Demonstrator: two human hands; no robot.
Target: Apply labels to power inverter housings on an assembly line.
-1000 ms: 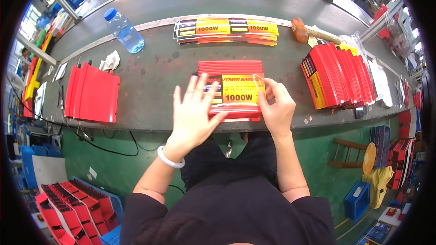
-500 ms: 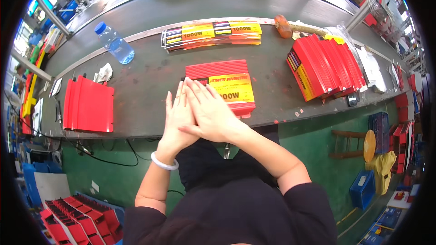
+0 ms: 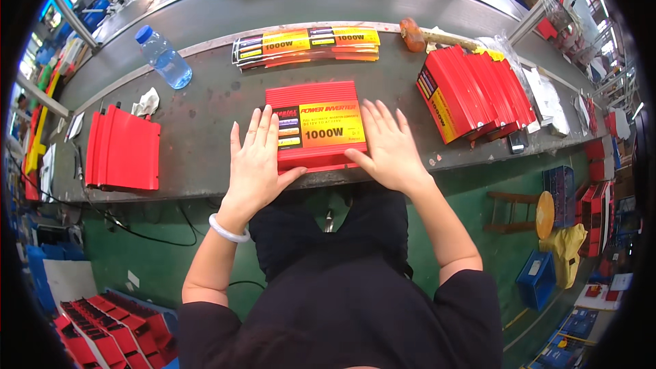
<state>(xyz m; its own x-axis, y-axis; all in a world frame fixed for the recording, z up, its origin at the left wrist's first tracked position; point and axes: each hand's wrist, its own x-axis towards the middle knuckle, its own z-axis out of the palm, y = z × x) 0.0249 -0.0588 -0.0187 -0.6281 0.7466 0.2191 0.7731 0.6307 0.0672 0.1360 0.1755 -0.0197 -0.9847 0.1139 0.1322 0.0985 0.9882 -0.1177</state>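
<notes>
A red inverter with a ribbed metal casing lies flat on the dark workbench in front of me. A yellow, orange and black label covers much of its upper face. Along the inverter's left side rests my left hand, open, its fingers stretched away from me and its thumb by the near left corner. My right hand is open too, with spread fingers at the right side and the thumb against the near right corner. Beyond the inverter lie stacks of matching labels.
Several red inverters stand in a row at the right, below a mallet. Red casings, crumpled paper and a water bottle are at the left. A wooden stool and blue crate stand on the floor.
My hands were together over the inverter's left part, one on the other. They have parted to its two sides, and the whole label now shows. The view has shifted slightly.
</notes>
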